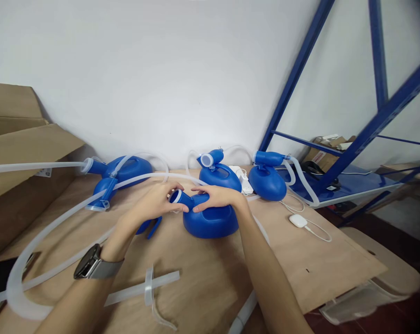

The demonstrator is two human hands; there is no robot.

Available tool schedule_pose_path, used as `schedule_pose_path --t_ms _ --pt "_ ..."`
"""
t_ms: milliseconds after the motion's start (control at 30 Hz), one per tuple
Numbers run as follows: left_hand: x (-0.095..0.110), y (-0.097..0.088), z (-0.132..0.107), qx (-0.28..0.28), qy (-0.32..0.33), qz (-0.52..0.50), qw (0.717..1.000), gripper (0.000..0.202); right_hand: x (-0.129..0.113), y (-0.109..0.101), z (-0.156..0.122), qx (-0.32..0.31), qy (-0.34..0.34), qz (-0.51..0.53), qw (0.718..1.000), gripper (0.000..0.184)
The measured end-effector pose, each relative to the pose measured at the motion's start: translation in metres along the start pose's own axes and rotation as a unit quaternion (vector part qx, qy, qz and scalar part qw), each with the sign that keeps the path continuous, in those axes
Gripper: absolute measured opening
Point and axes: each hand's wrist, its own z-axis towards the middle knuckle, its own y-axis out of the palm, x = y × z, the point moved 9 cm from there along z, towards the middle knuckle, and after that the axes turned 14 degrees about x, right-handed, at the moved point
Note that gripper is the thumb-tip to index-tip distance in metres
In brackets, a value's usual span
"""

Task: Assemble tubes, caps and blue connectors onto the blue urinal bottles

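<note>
A blue plastic urinal bottle (210,225) rests on the wooden table in front of me. Its short blue neck (185,199) points left, with a pale ring round the open end. My left hand (161,200), a watch on its wrist, has thumb and fingers closed round this neck end. From the other side, my right hand (217,197) grips the top of the bottle, thumb towards the neck. Beneath my left wrist lies a blue plastic part (150,226), partly hidden. Whether anything small sits between my left fingers I cannot make out.
More blue bottles (267,183) with hoses stand along the wall. A translucent hose (57,227) loops across the left side. Nearer lies a tube with a strap (149,285). A cardboard box (32,176) is left, a white charger case (298,221) right, beside a blue metal rack (352,157).
</note>
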Motion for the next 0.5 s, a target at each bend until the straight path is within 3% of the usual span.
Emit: schedule_pose_path --t_ms 100,167,233,333,400,500 --pt "0.0 0.013 0.001 0.049 -0.041 -0.087 0.994 0.07 -0.004 0.0 0.0 0.0 -0.019 -0.006 1.0 0.103" --pt "-0.005 0.024 0.003 0.078 -0.08 -0.147 0.983 0.088 -0.009 0.001 0.0 -0.005 -0.042 0.002 0.999 0.096" --pt "-0.016 0.038 0.004 0.07 -0.146 -0.214 0.963 0.106 -0.012 0.002 -0.001 -0.011 -0.055 0.011 0.998 0.092" --pt "-0.027 0.054 0.003 0.055 -0.239 -0.297 0.923 0.111 -0.015 0.004 -0.001 -0.013 -0.067 0.003 0.998 0.089" --pt "-0.028 0.049 0.002 0.086 -0.235 -0.259 0.933 0.102 -0.019 0.004 -0.001 -0.007 -0.088 -0.013 0.996 0.082" --pt "-0.02 0.037 0.001 0.12 -0.177 -0.158 0.964 0.087 -0.026 0.003 -0.004 0.005 -0.124 -0.045 0.991 0.061"
